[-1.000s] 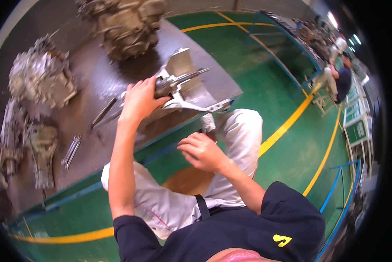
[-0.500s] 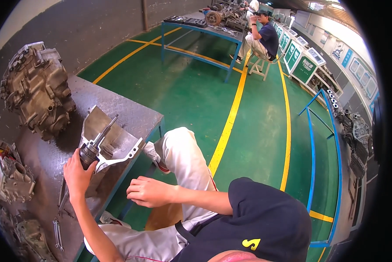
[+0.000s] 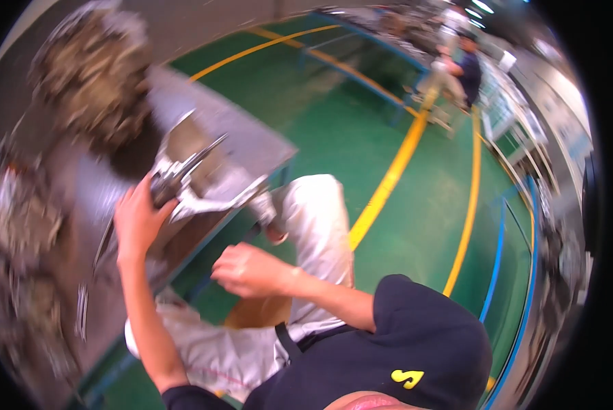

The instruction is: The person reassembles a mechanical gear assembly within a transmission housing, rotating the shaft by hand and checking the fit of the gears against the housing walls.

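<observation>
While the left hand (image 3: 137,222) wraps its fingers around the metal casting (image 3: 190,184) at the desk (image 3: 252,147) edge, the right hand (image 3: 245,270) hangs curled and empty over the lap. Propped one-handed at the brink, it could tip off — onto the knee (image 3: 317,198).

The casting (image 3: 197,181) in the left hand (image 3: 139,222) is bare silvery metal, pretty shiny on the edges. The table (image 3: 259,147) is dull grey metal (scuffed-looking, though it's blurry). The floor (image 3: 347,137) is smooth green paint, a bit glossy. The trousers (image 3: 317,225) are pale matt cloth.
</observation>
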`<state>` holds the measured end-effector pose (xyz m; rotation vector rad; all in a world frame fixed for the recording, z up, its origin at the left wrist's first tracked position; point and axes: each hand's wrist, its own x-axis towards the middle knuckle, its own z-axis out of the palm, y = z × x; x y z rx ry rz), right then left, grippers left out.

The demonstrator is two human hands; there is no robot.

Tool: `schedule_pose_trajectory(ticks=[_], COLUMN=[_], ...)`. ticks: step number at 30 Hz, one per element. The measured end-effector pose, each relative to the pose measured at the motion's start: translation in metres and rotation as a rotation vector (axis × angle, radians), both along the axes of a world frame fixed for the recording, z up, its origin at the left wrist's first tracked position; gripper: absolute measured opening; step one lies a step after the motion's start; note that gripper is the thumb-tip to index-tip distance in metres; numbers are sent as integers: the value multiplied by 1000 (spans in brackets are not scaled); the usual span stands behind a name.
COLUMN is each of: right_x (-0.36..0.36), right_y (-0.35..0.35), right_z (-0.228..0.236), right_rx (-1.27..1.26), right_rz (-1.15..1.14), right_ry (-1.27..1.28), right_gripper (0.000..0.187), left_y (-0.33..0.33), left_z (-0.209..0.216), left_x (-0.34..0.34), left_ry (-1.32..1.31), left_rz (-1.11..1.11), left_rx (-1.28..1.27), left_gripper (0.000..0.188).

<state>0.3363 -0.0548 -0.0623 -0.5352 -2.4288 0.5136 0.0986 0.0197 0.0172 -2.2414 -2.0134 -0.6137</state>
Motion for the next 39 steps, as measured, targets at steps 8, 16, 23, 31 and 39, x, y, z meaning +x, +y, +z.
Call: schedule_pose_trajectory(ticks=[8, 16, 23, 31, 39], right_x=[3, -6, 15, 22, 11], right_y=[5, 4, 9, 7, 9], right_z=[2, 0, 0, 3, -2], right_rx=[-55, -80, -92, -84, -84], right_rz=[-46, -4, -79, -95, -59], right_ry=[-45, -93, -68, -47, -75], right_gripper=[15, 15, 14, 13, 12], left_y=[21, -2, -26, -37, -43], left_z=[-15, -5, -11, -14, -16], left_x=[-6, -40, -67, -81, -93], left_ry=[46, 24, -83, -329, -453], left_rz=[-79, -132, -159, -102, -46], left_rx=[78, 19, 102, -88, -148], left_gripper=[71, 69, 67, 77, 78])
